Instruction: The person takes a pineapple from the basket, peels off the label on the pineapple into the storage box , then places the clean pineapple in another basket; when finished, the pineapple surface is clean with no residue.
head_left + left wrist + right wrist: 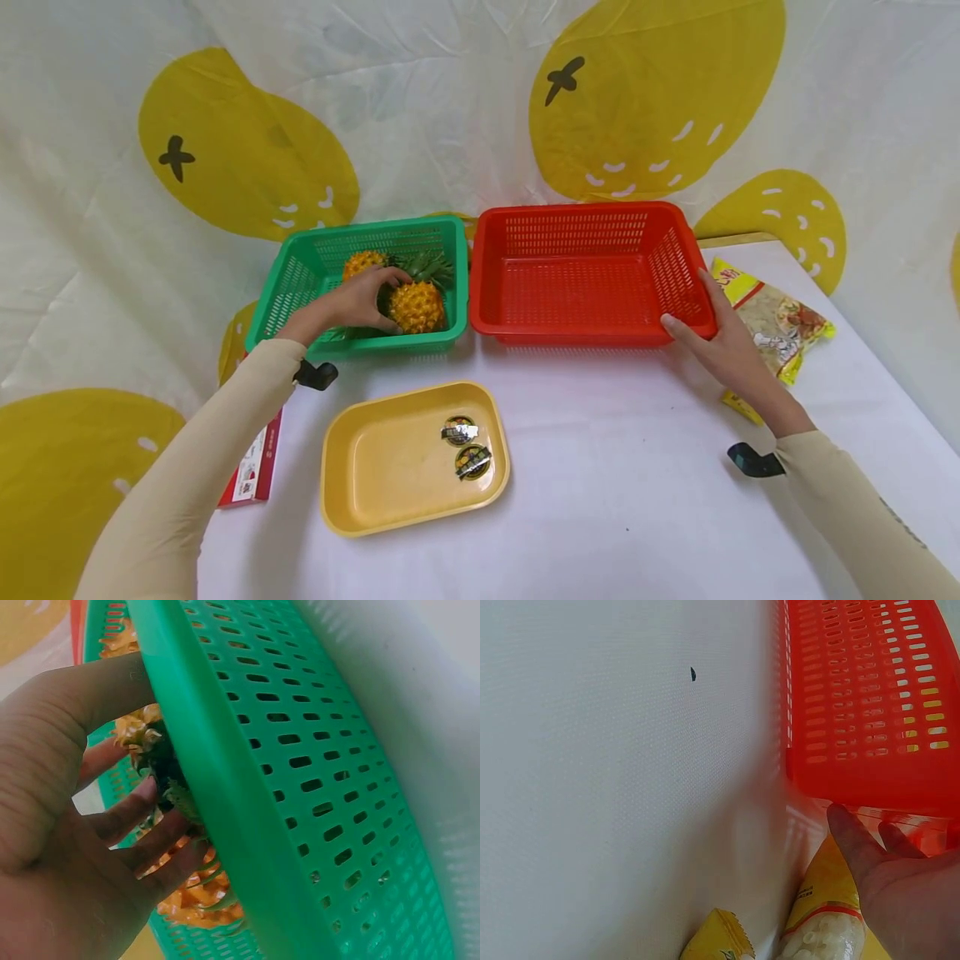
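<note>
A small orange pineapple [417,308] with a green crown lies in the green basket [457,279]. My left hand [367,298] holds it from the left, thumb on the near side and fingers bent round the far side. Close behind is a second pineapple [365,263], partly hidden by the hand. In the left wrist view, the basket's rim [199,761] covers part of the thumb. My right hand [723,342] touches the near right corner of the red basket [592,330], its fingers fairly straight along the outer side. Nothing lies inside the red basket.
A yellow tray [397,467] with two round stickers stands in front of the green basket. Yellow food packets [783,321] lie right of the red basket, close to my right hand. A red and white box [255,467] sits at the table's left edge.
</note>
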Action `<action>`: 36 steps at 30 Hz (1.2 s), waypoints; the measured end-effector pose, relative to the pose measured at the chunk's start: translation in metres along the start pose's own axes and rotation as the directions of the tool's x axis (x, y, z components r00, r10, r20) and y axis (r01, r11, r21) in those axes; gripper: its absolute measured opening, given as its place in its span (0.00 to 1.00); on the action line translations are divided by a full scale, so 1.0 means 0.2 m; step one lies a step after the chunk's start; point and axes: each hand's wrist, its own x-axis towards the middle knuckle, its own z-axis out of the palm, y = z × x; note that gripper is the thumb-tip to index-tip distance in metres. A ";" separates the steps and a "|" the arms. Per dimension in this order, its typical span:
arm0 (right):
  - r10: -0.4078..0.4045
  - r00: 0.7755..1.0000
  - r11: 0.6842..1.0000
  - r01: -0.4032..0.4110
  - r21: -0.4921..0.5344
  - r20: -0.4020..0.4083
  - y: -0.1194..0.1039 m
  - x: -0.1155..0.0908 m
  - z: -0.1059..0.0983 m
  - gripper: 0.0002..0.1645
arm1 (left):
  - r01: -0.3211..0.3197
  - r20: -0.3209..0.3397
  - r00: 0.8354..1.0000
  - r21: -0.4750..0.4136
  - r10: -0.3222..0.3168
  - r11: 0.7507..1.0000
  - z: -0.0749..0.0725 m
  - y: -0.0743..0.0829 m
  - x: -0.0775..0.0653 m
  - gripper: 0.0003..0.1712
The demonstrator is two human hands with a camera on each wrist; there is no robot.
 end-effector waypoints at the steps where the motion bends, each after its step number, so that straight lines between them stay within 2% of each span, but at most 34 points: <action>1: 0.000 1.000 1.000 0.000 -0.001 0.001 0.00 0.00 0.00 0.58 | -0.005 0.002 1.000 -0.007 0.005 1.000 0.00 0.00 0.00 0.47; 7: 0.009 1.000 1.000 -0.009 -0.007 0.007 0.00 0.00 -0.01 0.58 | -0.031 -0.003 1.000 -0.046 0.031 0.998 -0.03 0.00 -0.01 0.45; 13: 0.012 1.000 1.000 -0.012 0.002 0.006 -0.01 0.01 -0.01 0.58 | -0.028 -0.019 0.999 -0.085 0.027 0.996 -0.04 0.01 -0.03 0.45; 19: 0.033 0.999 0.999 -0.033 -0.027 0.002 -0.01 0.00 -0.03 0.59 | -0.042 -0.062 0.997 -0.112 0.035 0.993 -0.03 0.02 -0.04 0.44; 23: 0.032 0.999 0.999 -0.032 -0.028 -0.004 0.00 0.00 -0.03 0.61 | -0.043 -0.116 0.993 -0.103 0.031 0.994 -0.04 0.03 -0.06 0.42; 27: -0.002 0.999 0.999 0.001 -0.044 -0.035 0.00 0.01 -0.04 0.62 | -0.032 -0.204 0.979 -0.099 0.011 0.995 -0.06 0.05 -0.10 0.38; 31: -0.069 0.994 0.996 0.064 -0.056 -0.089 -0.02 0.01 -0.08 0.59 | -0.017 -0.282 0.959 -0.081 -0.006 0.997 -0.05 0.09 -0.15 0.36; 34: -0.131 0.982 0.988 0.119 -0.096 -0.135 -0.05 0.01 -0.12 0.57 | -0.017 -0.349 0.937 0.013 0.020 1.000 -0.04 0.13 -0.19 0.38; 36: -0.170 0.973 0.978 0.147 -0.146 -0.158 -0.09 0.01 -0.14 0.56 | -0.032 -0.406 0.911 0.104 0.071 0.994 -0.02 0.18 -0.20 0.40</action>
